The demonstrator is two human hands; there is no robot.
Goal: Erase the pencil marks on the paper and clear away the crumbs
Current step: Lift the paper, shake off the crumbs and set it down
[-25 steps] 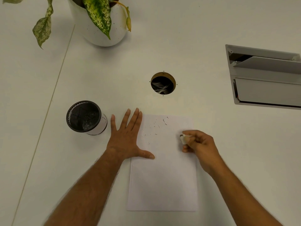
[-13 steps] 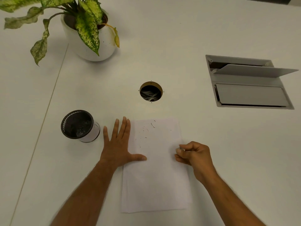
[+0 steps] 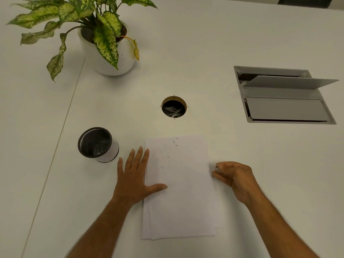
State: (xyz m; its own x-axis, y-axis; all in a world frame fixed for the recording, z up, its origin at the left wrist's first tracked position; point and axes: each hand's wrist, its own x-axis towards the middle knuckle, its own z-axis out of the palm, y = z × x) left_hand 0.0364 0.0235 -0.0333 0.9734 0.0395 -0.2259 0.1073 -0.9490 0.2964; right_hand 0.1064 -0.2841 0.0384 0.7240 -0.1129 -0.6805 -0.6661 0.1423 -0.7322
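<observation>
Now the left hand lies flat, released, pinning the paper so it cannot slide; crumbs dot its far end. Right hand is curled at the paper's right edge, its grip contents unclear. White tabletop carries a plant and mesh cup.

Bare forearms; no sleeves; hands bare
</observation>
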